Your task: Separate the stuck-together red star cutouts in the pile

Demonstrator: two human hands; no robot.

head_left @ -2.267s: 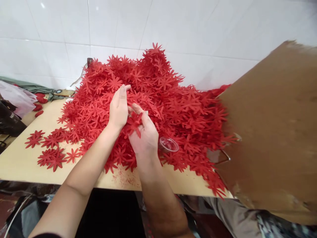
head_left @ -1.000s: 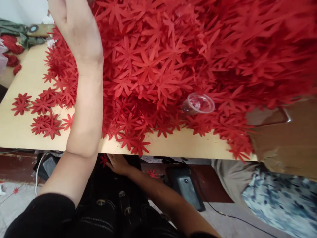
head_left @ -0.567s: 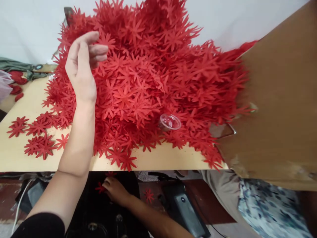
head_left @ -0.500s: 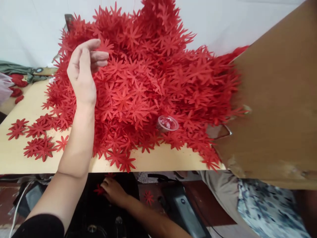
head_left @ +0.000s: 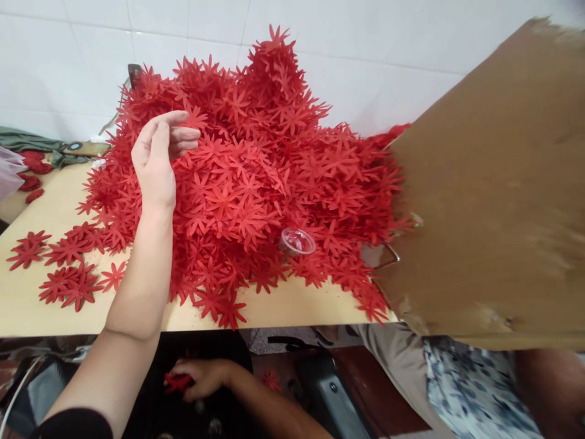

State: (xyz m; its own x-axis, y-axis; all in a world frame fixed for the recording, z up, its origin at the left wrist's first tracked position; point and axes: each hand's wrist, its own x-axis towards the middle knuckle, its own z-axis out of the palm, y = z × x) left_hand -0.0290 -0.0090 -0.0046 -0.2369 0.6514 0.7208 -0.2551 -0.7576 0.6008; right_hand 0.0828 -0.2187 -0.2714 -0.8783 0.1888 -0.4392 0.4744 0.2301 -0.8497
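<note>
The left hand is raised in front of the heap of red flowers. Its fingers are loosely open and slightly bent, pointing toward the right; contact with the heap cannot be determined. The right hand is positioned below the front edge of the tabletop, above the dark clothing on the person's lap. Its fingers are closed on a red flower; whether more than one is gripped cannot be determined.

The heap covers the middle of the tabletop, against the white tiled wall. Loose flowers lie at the left front. A clear plastic cup sits at the front of the heap, among the flowers. A brown cardboard panel stands at the right end. Below the panel, a patterned garment of another person is visible.
</note>
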